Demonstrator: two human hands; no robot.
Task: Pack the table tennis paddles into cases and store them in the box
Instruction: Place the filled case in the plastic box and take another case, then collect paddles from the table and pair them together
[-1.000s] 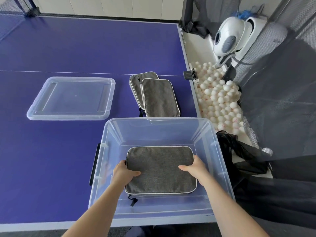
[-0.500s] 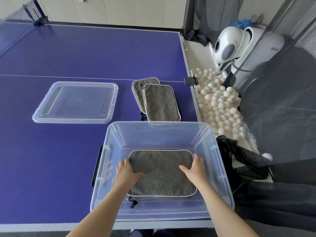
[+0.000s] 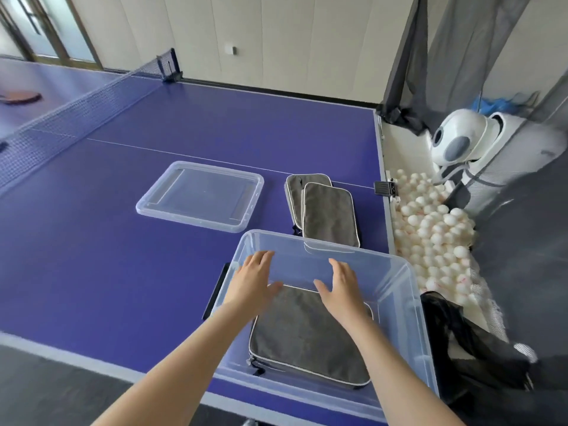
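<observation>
- Grip: left hand point(image 3: 255, 281) and right hand point(image 3: 341, 290) are hovering wide open over the box point(image 3: 396, 272), holding nothing.
- A grey case point(image 3: 307, 339) is lying flat inside the box.
- Two cases point(image 3: 330, 215) are lying overlapped on the table point(image 3: 123, 272), just beyond the box.
- Risk: a careless lift is likely sliding the upper case off.

The one head-worn camera is looking forward and down across the tabletop point(image 3: 101, 272) from its near edge, hovering close above the clear box point(image 3: 396, 281) and facing the net point(image 3: 76, 115) far left.
</observation>
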